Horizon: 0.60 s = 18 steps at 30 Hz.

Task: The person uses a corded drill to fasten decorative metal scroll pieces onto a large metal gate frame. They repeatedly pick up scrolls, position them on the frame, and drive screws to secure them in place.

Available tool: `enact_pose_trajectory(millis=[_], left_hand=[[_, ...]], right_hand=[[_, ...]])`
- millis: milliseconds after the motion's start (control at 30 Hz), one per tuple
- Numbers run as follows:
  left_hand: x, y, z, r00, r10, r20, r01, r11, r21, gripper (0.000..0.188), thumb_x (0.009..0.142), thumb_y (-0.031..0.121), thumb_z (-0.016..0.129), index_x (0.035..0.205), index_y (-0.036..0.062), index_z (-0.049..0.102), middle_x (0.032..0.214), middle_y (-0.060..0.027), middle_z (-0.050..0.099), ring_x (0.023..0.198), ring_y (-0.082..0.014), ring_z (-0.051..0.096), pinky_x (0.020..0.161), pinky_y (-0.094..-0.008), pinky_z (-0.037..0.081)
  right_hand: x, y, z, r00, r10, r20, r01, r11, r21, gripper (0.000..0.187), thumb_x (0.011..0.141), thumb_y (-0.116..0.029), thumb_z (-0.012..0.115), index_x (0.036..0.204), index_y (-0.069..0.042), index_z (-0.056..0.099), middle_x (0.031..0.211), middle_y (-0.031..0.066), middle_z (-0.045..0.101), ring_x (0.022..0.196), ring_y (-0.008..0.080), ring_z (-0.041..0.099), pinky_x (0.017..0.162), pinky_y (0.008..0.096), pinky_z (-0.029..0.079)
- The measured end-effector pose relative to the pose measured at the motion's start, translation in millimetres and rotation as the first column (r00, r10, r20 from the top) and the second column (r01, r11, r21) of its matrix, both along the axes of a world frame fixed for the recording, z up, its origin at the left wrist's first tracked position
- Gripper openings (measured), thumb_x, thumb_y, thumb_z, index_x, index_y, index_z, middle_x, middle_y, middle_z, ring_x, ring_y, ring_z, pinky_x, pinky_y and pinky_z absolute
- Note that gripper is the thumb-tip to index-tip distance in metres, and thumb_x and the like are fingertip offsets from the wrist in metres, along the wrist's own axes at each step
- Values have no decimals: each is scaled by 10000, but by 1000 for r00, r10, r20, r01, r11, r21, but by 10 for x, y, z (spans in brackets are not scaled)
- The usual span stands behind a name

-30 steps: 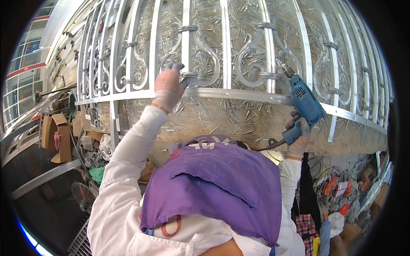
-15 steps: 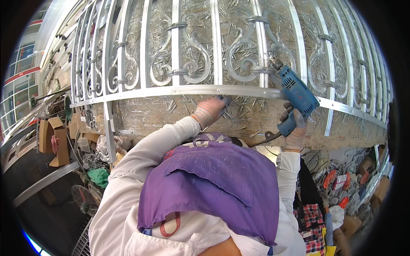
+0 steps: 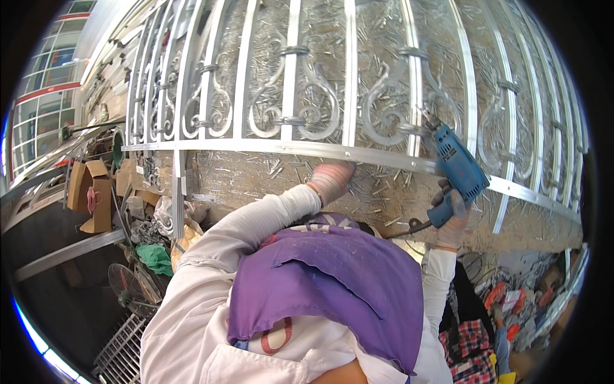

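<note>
A blue electric drill (image 3: 462, 168) is gripped in my right hand (image 3: 453, 217), the glove wrapped round its handle. The drill's chuck end points up and left, over the silver metal railing (image 3: 307, 149) near a vertical bar. My left hand (image 3: 334, 181), in a striped glove with dark fingertips, is curled just below the railing's near rail. Its fingertips are mostly hidden, and whatever they hold, if anything, cannot be made out. Scrollwork ornaments (image 3: 320, 118) are clasped to some of the vertical bars by ring-like collars.
Loose metal pins or rivets (image 3: 380, 192) lie scattered over the worn worktable (image 3: 288, 192). The drill's cord (image 3: 409, 230) runs by the table's near edge. At left are a cardboard box (image 3: 96, 198), a green bag (image 3: 153, 258) and a fan (image 3: 128, 285). Plaid cloth (image 3: 470, 342) lies at lower right.
The whole view has shifted, so the railing appears farther right and slightly lower. The drill stays in my right hand, and my left hand stays beside the rail, its fingertips now less visible.
</note>
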<state>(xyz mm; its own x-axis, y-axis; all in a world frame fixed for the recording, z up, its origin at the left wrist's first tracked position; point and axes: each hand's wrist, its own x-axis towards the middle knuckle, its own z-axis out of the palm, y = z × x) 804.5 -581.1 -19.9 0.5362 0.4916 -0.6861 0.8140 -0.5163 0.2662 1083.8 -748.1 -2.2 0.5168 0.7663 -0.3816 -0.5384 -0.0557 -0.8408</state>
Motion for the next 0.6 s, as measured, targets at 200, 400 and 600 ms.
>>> enact_pose_trajectory(millis=[200,400,600], left_hand=[[-226,39,551,855,239,459,-167,967,-192,157,895,174,703,977,53,648,872,-172,690,791,-339,689,750,-424,570],[-582,949,858,251,755,606,-521,633,-572,256,997,126,653,1236,37,628,1012,-82,716,824,-139,667,726,-288,578],[-596,2125,935,237,629,740,-817,541,-198,279,999,170,660,1219,11,727,1065,-94,764,952,-146,710,803,-286,576]], right_hand=[[-4,40,-2,1000,-3,21,3,1000,14,532,852,-281,775,1233,46,601,1058,173,696,687,173,679,550,280,572],[43,42,-33,994,33,104,-26,997,-67,609,814,-357,780,1254,25,605,1030,141,696,682,160,662,568,290,561],[33,54,-4,994,30,107,-22,997,-73,617,809,-376,786,1250,17,607,1031,138,702,678,163,666,560,297,563]])
